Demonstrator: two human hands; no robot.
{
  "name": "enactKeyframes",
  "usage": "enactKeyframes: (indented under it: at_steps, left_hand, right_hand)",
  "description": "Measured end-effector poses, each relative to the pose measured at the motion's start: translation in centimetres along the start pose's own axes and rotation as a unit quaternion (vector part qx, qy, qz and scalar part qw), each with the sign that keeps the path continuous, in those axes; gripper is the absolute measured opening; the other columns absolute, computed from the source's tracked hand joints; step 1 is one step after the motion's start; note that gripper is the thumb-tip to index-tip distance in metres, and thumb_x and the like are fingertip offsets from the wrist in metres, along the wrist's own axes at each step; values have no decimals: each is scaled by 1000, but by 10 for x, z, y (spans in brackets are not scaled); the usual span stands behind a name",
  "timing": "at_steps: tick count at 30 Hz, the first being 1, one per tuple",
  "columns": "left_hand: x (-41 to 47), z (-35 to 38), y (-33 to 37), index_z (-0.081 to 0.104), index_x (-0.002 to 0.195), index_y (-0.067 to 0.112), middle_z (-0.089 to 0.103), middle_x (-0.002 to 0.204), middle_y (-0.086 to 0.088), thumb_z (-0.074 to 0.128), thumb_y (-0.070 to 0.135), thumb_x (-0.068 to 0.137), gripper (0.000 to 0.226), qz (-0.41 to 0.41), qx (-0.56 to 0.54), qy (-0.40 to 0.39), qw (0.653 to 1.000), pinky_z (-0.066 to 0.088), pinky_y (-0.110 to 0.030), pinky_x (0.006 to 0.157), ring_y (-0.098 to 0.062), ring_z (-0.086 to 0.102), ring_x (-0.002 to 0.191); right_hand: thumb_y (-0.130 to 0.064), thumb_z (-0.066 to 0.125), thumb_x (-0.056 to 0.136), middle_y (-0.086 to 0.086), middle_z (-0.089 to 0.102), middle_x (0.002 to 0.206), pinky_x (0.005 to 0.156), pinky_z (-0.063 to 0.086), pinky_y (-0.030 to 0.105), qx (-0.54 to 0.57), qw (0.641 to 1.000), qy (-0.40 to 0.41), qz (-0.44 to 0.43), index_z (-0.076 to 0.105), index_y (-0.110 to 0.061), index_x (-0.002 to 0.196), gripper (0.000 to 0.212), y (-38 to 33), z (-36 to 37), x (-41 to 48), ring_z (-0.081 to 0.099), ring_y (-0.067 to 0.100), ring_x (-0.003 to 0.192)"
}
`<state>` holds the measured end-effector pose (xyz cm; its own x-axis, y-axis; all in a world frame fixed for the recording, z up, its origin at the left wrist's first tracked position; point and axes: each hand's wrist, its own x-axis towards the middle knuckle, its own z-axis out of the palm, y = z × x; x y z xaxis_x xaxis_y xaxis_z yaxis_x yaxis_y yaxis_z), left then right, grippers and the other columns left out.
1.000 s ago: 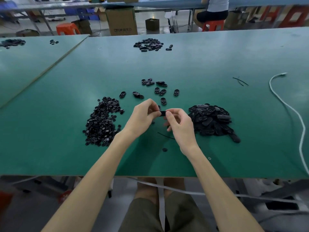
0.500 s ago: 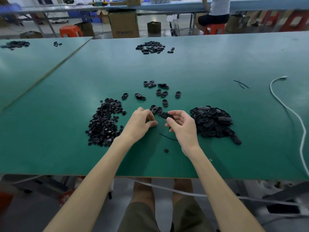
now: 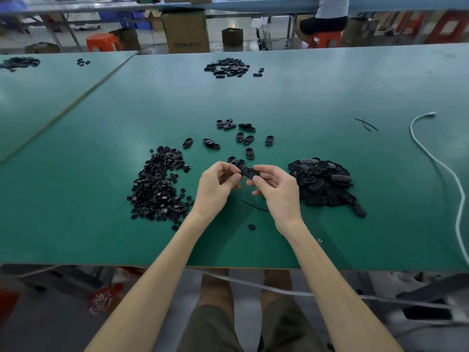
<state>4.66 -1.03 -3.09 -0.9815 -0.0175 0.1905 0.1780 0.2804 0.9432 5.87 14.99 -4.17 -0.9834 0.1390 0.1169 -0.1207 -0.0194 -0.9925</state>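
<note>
A black oval plastic piece (image 3: 248, 172) is held just above the green table (image 3: 330, 237), between my two hands. My right hand (image 3: 278, 189) pinches its right end with thumb and fingertips. My left hand (image 3: 218, 185) has curled fingers, and its thumb and forefinger close on the piece's left end. A heap of small round black parts (image 3: 160, 186) lies left of my hands. To their right is a heap of larger black oval shells (image 3: 322, 181). Several single oval pieces (image 3: 243, 138) are spread out just beyond my hands.
A thin black strip (image 3: 253, 206) and one small round part (image 3: 251, 227) lie under my wrists. A white cable (image 3: 436, 161) snakes along the right side, with black ties (image 3: 365, 123) nearby. Another black heap (image 3: 228, 68) sits far back. A person sits beyond the table.
Half a second ago my left hand was off the piece and only my right hand held it. Now my left fingertips are back on its left end.
</note>
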Motion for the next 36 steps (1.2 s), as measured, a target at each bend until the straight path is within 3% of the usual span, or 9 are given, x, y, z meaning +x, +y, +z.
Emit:
enactKeyframes:
  at_steps: [5,13,19,23,30,36]
  left_hand:
    - [0,-4,-2,69,100,8,76,87,1,72,10,95,6,-20,-63,18,998,50,-18,58,-9,70,72]
    - [-1,-7,-4,71,98,15,77,86,4,74,17,95,5,-27,-94,1,995,50,-18,60,-9,68,71]
    - [-1,-7,-4,71,98,14,76,83,7,74,16,95,5,-24,-95,-7,995,49,-17,60,-8,66,67]
    - [-1,-8,-5,71,99,13,78,87,4,74,18,95,6,-28,-107,-8,994,49,-17,61,-9,66,68]
    - [-2,-8,-5,73,97,13,76,82,3,77,18,92,8,-31,-114,-18,993,49,-17,62,-10,66,68]
    - [-3,-7,-2,73,96,9,74,78,6,76,11,92,5,-19,-114,-29,993,47,-13,62,-7,62,64]
  right_hand:
    - [3,71,94,8,77,101,68,59,24,3,1000,-8,-2,74,-7,112,21,-2,0,-1,78,16,88]
    - [-2,80,88,2,80,91,71,58,25,14,1000,-13,1,71,-14,96,17,-4,0,-3,77,16,87]
    - [-15,84,87,-6,79,90,87,58,32,-27,999,-35,-11,72,-23,89,14,-2,-1,-2,73,10,87]
    - [-22,85,87,-13,75,87,80,56,27,-31,999,-17,-15,73,-26,90,13,-2,-1,-1,68,4,84]
    - [-9,82,88,1,78,88,69,59,27,0,1000,-19,8,71,-18,90,15,-3,1,-3,77,21,90]
    - [-7,83,86,-4,81,89,86,62,34,-29,999,-40,-1,75,-20,90,16,-4,1,-3,77,14,88]
